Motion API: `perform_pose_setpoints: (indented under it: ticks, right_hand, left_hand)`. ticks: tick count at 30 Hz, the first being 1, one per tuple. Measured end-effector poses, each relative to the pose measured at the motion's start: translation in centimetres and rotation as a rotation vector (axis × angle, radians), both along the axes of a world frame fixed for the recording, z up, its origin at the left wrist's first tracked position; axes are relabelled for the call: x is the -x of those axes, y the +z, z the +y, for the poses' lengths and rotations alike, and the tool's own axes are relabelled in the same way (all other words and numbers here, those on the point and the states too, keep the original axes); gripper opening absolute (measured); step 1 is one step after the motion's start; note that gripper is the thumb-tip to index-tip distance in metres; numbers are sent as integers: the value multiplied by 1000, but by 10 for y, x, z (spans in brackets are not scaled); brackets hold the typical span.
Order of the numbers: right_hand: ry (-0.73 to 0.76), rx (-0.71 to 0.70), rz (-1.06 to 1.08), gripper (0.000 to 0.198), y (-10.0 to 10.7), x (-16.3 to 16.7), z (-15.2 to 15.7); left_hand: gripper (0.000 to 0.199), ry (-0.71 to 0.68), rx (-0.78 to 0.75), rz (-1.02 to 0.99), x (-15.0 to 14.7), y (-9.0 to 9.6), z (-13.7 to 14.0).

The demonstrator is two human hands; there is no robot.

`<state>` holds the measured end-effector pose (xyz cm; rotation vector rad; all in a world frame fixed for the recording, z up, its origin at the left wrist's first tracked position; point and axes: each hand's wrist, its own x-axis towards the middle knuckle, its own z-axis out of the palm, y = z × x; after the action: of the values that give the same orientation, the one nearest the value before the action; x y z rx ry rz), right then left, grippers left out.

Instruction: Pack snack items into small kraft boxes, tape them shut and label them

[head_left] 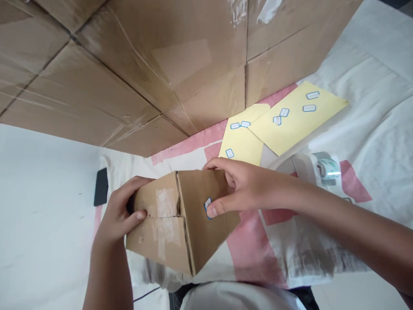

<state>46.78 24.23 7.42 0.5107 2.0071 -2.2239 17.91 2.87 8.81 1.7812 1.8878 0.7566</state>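
A small brown cardboard box with clear tape over its flaps is held tilted between my hands. My left hand grips its left end, thumb on the taped face and fingers behind. On the right, my right hand clasps the box, its fingers over the far edge. The right thumb presses on a small blue-edged white label stuck to the side face and covers part of it. Beyond the box lie two yellow sheets, the nearer sheet and the farther sheet, bearing several similar labels.
Large taped cardboard boxes stand stacked along the back. A white device with a clear window and a roll inside sits right, partly behind my right forearm. A black flat object lies at left. White-and-pink cloth covers the surface.
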Motion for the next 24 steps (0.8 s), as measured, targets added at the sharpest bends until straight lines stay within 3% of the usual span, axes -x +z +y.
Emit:
perform_pose_setpoints:
  ticks: [8, 15, 24]
  right_hand:
    - [96, 28, -64, 71, -5, -3, 14]
    - [88, 51, -27, 54, -10, -2, 15]
    - [-17, -106, 34, 42, 4, -4, 3]
  left_hand:
    - [42, 37, 43, 58, -15, 7, 7]
    - [43, 67, 41, 43, -15, 6, 7]
    - [47, 74, 29, -53, -8, 3, 3]
